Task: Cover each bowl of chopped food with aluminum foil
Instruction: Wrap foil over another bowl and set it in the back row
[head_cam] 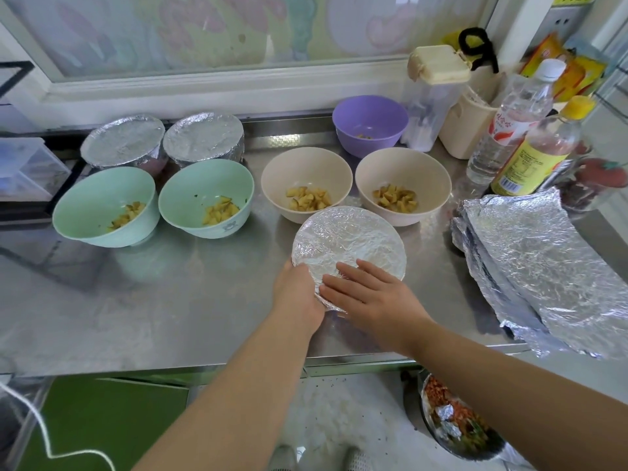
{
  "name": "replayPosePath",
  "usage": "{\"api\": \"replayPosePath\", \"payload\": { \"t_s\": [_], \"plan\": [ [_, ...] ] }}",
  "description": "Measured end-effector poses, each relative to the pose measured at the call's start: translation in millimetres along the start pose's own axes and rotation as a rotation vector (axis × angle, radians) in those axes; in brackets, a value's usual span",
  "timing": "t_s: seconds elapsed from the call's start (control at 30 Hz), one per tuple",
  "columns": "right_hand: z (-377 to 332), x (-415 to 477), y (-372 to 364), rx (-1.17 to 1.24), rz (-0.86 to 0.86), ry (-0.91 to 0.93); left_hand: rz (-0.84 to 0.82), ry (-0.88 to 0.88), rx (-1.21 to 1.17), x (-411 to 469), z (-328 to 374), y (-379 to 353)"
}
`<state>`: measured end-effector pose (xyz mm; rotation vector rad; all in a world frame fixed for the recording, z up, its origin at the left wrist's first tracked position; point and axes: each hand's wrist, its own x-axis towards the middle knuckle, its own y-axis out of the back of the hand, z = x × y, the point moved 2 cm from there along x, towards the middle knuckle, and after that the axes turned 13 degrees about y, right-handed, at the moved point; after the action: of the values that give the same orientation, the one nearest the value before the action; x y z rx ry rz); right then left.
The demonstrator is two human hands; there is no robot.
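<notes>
Right hand (370,297) lay flat, fingers straight, pressing the foil top of the foil-covered bowl (350,236) at centre frame. Left hand (299,294) cupped the bowl's left rim, fingers tucked under, probably gripping. Bare counter (153,300) spread out lower left. Uncovered beige bowl (306,164) stood just behind. Foil sheets (543,273) lay near on the right, overhanging the counter's front edge. Bottles (520,130) crowded the upper right.

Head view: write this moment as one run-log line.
step: foil front bowl | left hand: holds side | right hand: presses top | covered: three | open: five
</notes>
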<state>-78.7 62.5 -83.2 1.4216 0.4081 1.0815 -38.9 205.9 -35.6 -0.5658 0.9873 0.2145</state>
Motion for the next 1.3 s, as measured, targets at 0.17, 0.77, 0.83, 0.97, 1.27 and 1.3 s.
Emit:
{"api": "replayPosePath", "payload": {
  "t_s": [0.17, 0.77, 0.83, 0.97, 1.27, 1.3],
  "plan": [
    [1, 1, -3, 0.07, -0.039, -0.042, -0.003, 0.002, -0.012, 9, -1, 2],
    [42, 16, 21, 0.737, 0.035, -0.996, 0.129, -0.116, 0.127, 13, -4, 31],
    [41, 19, 21, 0.743, 0.057, -1.018, 0.145, -0.156, 0.116, 13, -8, 29],
    [36, 20, 21, 0.767, 0.094, -1.051, 0.156, -0.206, 0.121, 13, -8, 26],
    [38, 13, 25, 0.931, 0.133, -1.264, 0.029, -0.185, 0.523, 18, 52, 27],
    [41, 15, 25, 0.939, 0.125, -1.265, 0.033, -0.211, 0.578, 20, 56, 25]
  ]
}}
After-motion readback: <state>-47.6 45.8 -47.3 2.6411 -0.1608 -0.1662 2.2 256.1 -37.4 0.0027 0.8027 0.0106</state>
